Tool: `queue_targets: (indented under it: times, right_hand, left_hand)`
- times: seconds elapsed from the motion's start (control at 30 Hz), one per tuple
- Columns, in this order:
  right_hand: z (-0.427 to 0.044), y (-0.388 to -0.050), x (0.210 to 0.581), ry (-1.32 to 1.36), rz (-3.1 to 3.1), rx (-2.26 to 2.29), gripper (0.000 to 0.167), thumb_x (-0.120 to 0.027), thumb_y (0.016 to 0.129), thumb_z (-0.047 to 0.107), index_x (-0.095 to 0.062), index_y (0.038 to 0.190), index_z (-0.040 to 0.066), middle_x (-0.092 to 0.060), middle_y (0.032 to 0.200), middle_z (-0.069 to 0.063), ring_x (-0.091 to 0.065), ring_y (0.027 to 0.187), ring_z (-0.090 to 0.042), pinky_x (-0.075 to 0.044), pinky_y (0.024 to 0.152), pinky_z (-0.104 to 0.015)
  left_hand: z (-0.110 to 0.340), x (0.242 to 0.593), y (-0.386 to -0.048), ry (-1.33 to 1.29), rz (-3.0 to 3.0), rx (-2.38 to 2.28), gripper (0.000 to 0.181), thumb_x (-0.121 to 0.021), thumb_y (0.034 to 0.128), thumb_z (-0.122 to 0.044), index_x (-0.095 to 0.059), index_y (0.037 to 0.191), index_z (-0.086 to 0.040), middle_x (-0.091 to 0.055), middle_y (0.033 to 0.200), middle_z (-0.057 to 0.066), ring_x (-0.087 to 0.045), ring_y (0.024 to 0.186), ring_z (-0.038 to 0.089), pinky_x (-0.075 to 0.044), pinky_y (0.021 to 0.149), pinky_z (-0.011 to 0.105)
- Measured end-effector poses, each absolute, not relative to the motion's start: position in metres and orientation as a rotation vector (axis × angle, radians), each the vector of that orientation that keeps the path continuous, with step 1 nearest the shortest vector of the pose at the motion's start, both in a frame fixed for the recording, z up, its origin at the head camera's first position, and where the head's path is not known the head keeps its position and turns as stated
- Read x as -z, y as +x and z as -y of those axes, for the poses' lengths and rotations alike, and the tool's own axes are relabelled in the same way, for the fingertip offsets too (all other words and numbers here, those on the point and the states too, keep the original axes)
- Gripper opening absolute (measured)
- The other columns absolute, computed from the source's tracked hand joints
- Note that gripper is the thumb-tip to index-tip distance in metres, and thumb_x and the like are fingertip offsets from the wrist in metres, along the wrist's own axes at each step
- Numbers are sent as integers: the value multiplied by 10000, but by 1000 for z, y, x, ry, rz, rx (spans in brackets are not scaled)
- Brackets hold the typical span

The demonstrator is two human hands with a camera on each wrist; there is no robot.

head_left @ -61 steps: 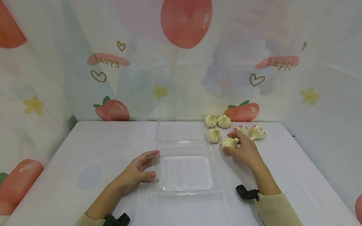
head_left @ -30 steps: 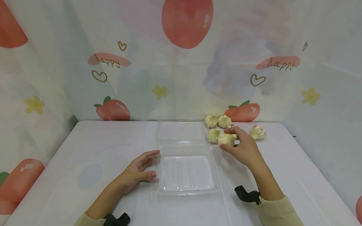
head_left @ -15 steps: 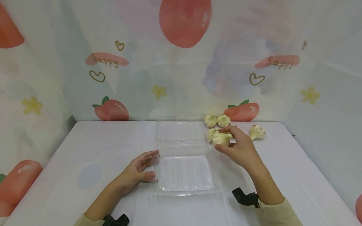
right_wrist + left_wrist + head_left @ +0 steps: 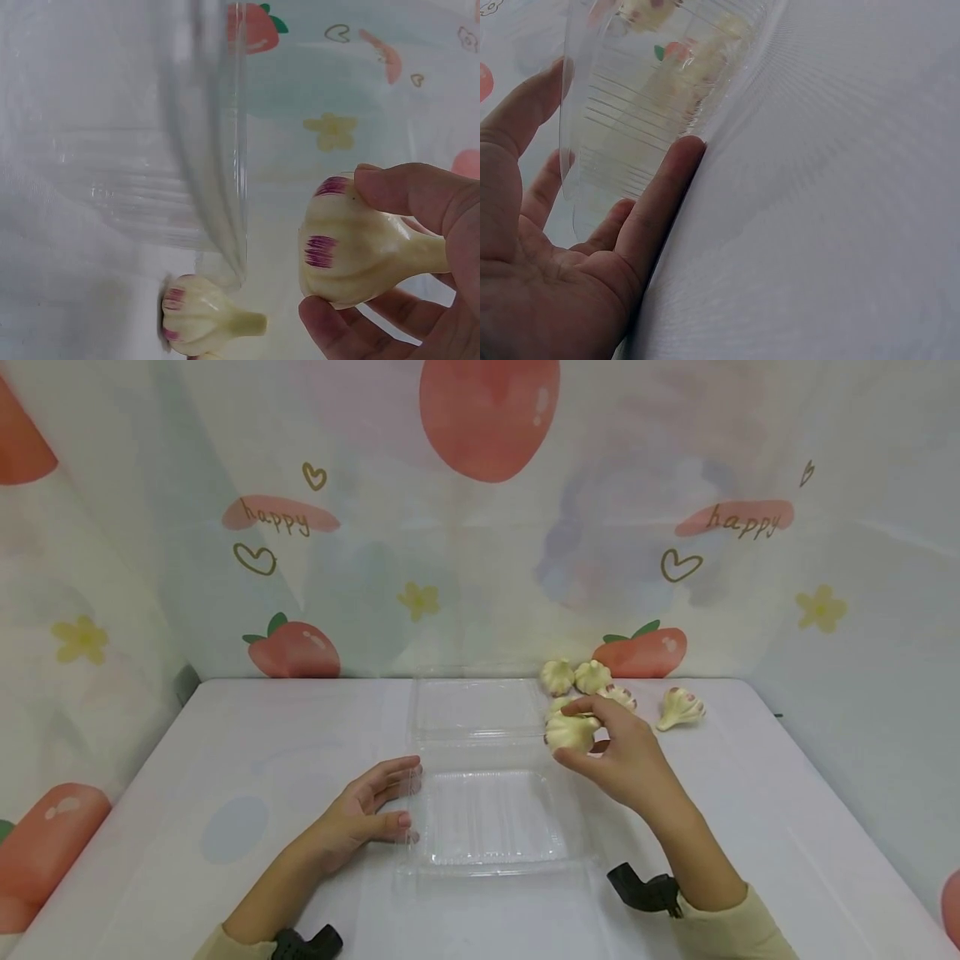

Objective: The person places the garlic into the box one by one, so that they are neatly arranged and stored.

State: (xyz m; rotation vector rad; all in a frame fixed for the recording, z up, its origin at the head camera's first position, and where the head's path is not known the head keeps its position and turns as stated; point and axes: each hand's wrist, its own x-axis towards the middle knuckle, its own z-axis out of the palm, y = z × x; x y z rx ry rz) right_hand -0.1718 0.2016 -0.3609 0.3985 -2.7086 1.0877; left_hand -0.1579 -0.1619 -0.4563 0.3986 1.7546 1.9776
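My right hand (image 4: 626, 760) pinches a garlic bulb (image 4: 570, 732) between thumb and fingers, just above the right rim of the clear plastic container (image 4: 491, 818). The right wrist view shows that bulb (image 4: 360, 244) pale with purple marks, its stem toward the palm. Fingers of my left hand (image 4: 360, 818) rest against the container's left side, loosely extended. In the left wrist view the left hand (image 4: 570, 262) touches the clear wall (image 4: 622, 112). The container's lid (image 4: 480, 708) lies open behind its base, and nothing lies in either half.
Two bulbs (image 4: 557, 677) stand at the back beside the lid, one partly hidden behind the held bulb. Another purple-tipped bulb (image 4: 618, 696) is behind my right hand, and one more (image 4: 681, 708) lies farther right. A printed cloth (image 4: 450, 543) hangs behind the table.
My right hand has carried the held bulb leftward from among the other bulbs to the container's rim. The left hand stays against the container's side.
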Motion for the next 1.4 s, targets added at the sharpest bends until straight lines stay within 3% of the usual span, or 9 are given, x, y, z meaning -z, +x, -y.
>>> queue_targets:
  times: [0.43, 0.67, 1.07, 1.4]
  right_hand:
    - [-177, -155, 358, 590, 2673, -1095, 458, -858, 774, 172, -640, 1175, 214, -646, 1177, 83, -579, 1054, -105, -582, 767, -334]
    - [-162, -148, 367, 673, 2679, -1127, 472, -860, 759, 165, -640, 1174, 219, -641, 1186, 105, -591, 1067, -101, -581, 765, -356]
    - [-137, -141, 386, 794, 2707, -1049, 451, -855, 750, 198, -646, 1146, 246, -627, 1184, 143, -589, 1049, -56, -541, 761, -285]
    - [-127, -140, 400, 872, 2729, -1031, 450, -859, 744, 214, -655, 1144, 205, -644, 1188, 96, -598, 1043, -73, -559, 769, -331]
  left_hand:
    - [165, 447, -146, 347, -1635, -2004, 804, -639, 929, 4, -227, 1586, -210, -165, 1649, 106, -190, 1491, 418, -528, 922, 548]
    - [163, 448, -140, 316, -1648, -1963, 858, -689, 895, 5, -235, 1585, -227, -156, 1649, 99, -185, 1489, 381, -529, 931, 512]
    - [162, 452, -139, 313, -1649, -1999, 857, -687, 895, 19, -233, 1585, -206, -187, 1631, 113, -235, 1457, 354, -538, 906, 536]
    - [162, 457, -140, 423, -1691, -1999, 816, -668, 907, 17, -231, 1579, -134, -145, 1633, 145, -275, 1438, 377, -555, 876, 521]
